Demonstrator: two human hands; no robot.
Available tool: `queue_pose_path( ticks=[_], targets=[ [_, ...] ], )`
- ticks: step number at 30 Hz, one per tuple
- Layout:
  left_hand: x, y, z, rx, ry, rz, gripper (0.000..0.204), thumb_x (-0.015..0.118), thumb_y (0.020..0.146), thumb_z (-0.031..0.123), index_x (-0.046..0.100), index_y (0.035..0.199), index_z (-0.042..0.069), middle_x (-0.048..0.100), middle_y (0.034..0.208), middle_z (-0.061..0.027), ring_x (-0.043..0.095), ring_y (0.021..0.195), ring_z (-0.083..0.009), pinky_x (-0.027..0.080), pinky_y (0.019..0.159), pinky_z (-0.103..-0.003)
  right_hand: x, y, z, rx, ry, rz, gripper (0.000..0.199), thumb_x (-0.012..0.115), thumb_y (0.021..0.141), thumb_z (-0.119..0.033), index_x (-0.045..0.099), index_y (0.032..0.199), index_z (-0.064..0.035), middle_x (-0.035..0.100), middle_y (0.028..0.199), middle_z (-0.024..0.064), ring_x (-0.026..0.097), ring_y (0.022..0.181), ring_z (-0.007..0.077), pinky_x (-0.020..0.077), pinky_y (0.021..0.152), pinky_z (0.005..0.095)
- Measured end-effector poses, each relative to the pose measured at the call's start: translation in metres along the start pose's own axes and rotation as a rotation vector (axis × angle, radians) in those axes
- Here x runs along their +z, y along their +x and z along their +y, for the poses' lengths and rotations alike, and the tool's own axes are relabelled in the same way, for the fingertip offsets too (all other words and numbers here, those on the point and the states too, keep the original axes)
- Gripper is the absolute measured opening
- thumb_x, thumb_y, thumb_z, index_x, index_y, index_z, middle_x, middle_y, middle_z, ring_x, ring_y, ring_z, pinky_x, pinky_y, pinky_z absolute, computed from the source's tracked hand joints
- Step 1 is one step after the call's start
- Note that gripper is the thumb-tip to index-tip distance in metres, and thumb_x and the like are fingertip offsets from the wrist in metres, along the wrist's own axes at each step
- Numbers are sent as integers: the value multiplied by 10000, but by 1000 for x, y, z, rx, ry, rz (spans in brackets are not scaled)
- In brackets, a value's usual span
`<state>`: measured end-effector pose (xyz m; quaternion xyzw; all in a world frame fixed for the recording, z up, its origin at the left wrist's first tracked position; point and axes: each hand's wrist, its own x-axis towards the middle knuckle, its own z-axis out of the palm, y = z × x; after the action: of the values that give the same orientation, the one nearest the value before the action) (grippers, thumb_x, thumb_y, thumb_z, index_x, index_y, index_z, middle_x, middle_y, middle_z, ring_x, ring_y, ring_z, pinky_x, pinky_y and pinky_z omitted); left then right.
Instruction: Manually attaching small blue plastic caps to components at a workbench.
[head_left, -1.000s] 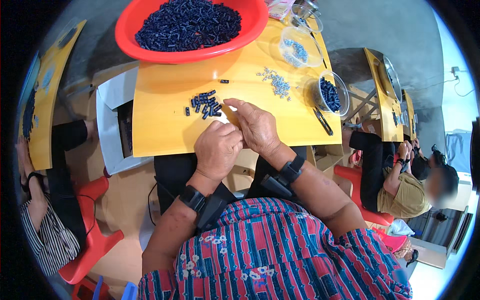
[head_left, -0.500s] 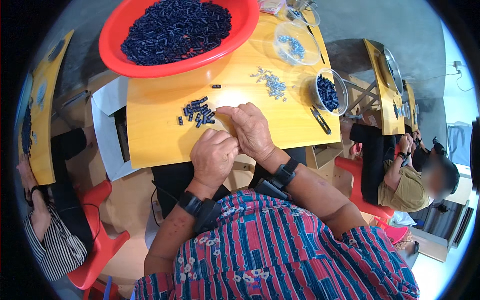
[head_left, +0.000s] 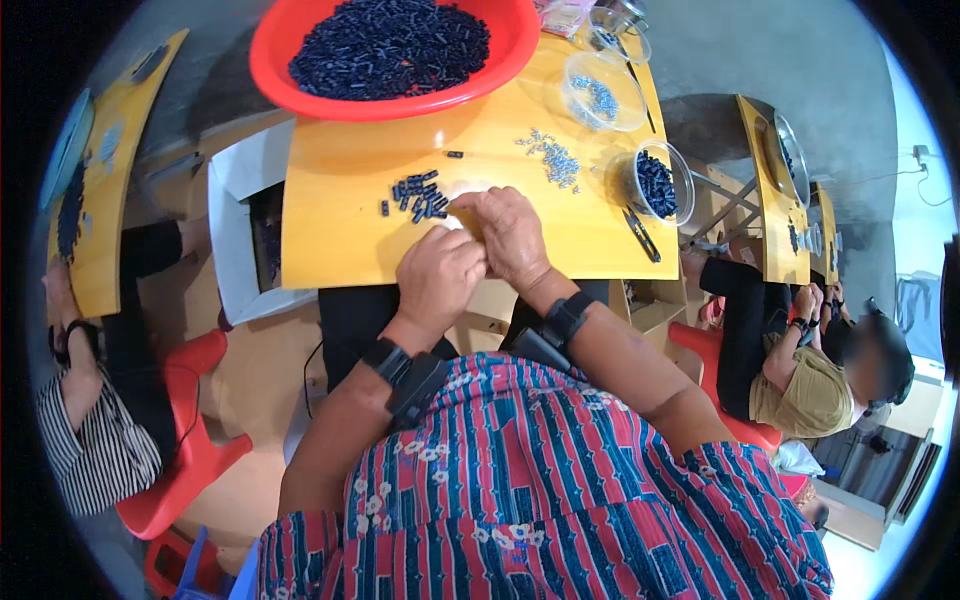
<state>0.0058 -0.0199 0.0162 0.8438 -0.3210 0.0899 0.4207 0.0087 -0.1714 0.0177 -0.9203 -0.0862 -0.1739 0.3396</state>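
Looking down on yellow wood-look rectangular tabletop [head_left: 340, 240], front edge partly hidden by both hands. In bg, at other tbls: far L, co-worker in black-and-white striped shirt [head_left: 110, 455]; far R, co-worker in olive shirt [head_left: 790, 395]. At back of tbl, see big red round plastic basin [head_left: 400, 107], heaped w/ short black plastic-look pcs [head_left: 390, 50], blocking much of that end. Just off L edge, open white cardboard box [head_left: 232, 230].

Over front edge, R hand [head_left: 512, 235]: index bent out to L, rest curled under; can't tell if gripping. Close against it, L hand [head_left: 440, 275], curled like loose fist, back up, fingertips hidden; can't tell what's held.

Along R side, clear round plastic tubs: nearest tub [head_left: 682, 188] w/ black pcs, middle tub [head_left: 628, 90] w/ silver bits, rearmost tub [head_left: 640, 45] w/ contents unclear. By nearest tub, slim black hand tool [head_left: 642, 235], lying at an angle.

Just beyond R index tip, small pile of short black blocks [head_left: 418, 195], w/ one stray to L, another farther back twd basin. Btwn pile and tubs, loose scatter of tiny silver metal bits [head_left: 552, 160].
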Motion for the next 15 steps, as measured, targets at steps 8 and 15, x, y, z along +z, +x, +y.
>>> queue_pose_path(
  ticks=[8, 15],
  targets=[
    [-5, 9, -4, -121, -115, -97, 113, 771, 753, 190, 753, 792, 85, 702, 806, -50, 633, 837, -262, 503, 751, -368, -26, -9, 25, 425, 800, -86, 216, 518, 1008, -37, 679, 1152, -23, 656, 888, 12, 596, 823, 86, 493, 786, 227],
    [-7, 15, -4, -178, -109, -149, 178, 755, 779, 257, 771, 829, 86, 711, 822, -75, 654, 819, -272, 508, 739, -384, -41, -27, 16, 551, 798, -111, 198, 546, 993, -39, 683, 1134, -11, 670, 908, 12, 597, 819, 80, 496, 789, 219]
  ],
)
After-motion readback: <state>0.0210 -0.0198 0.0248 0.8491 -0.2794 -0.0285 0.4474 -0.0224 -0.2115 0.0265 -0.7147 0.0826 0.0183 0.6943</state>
